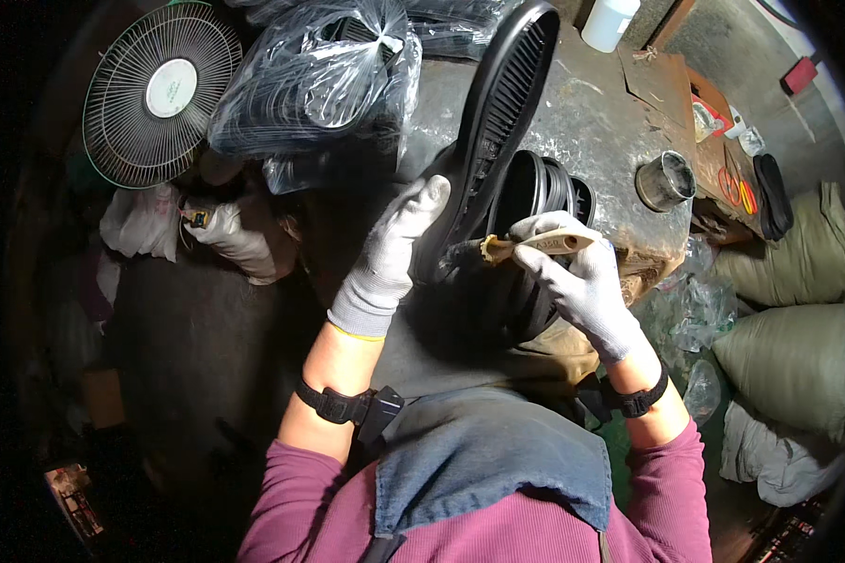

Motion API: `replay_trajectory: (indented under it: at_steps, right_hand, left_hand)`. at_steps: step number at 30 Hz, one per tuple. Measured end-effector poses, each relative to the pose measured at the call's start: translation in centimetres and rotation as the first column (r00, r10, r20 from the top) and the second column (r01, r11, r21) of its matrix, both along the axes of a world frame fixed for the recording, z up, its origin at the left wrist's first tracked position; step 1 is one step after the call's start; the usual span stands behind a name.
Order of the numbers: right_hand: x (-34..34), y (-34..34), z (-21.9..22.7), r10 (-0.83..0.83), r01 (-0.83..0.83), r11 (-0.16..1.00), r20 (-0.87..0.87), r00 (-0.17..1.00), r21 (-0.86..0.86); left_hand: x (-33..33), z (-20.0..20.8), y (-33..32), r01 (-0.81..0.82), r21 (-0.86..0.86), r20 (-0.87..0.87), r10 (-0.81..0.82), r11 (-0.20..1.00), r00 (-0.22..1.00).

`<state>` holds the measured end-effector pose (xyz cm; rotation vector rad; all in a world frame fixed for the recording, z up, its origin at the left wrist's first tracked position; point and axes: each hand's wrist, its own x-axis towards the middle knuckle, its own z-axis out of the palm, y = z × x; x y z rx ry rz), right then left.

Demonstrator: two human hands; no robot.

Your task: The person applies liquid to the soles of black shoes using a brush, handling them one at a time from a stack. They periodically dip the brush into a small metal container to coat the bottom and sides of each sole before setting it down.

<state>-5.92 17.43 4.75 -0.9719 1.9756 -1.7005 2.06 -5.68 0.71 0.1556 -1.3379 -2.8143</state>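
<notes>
shoe sole | in left grip | brush in right grip

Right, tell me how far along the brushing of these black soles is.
Done: cannot tell; a row of black soles stands on the bench, coated or not unclear. In hand: the left hand holds one black sole upright while the right hand puts a brush to its lower end. Left: perhaps the bagged soles.
</notes>
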Motion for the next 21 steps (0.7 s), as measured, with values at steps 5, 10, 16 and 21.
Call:
replay_trajectory:
  at_steps: [5,10,16,21]
  right_hand:
    - [-0.5,-1.8,1.1,0.048,0.003,0.996,-0.573,0.818,0.088]
    - [-3.7,-1.0,1.6,-0.195,0.224,0.975,-0.486,0.852,0.002]
    - [-6.0,-1.9,2.7,-0.398,0.436,0.900,-0.393,0.829,0.009]
    - [-5.1,-3.0,1.0,-0.330,0.325,0.940,-0.034,0.944,-0.104]
  left_hand:
    - [0.6,-0.3,2.5,-0.310,-0.063,0.013,0.312,0.949,0.950]
    - [2.2,2.9,3.8,-0.154,-0.376,0.125,0.214,0.914,0.969]
    - [7.4,3.2,3.3,0.028,-0.342,0.052,-0.011,0.939,0.999]
    - [17.5,-1.7,-0.5,-0.218,0.518,0.394,-0.005,0.827,0.919]
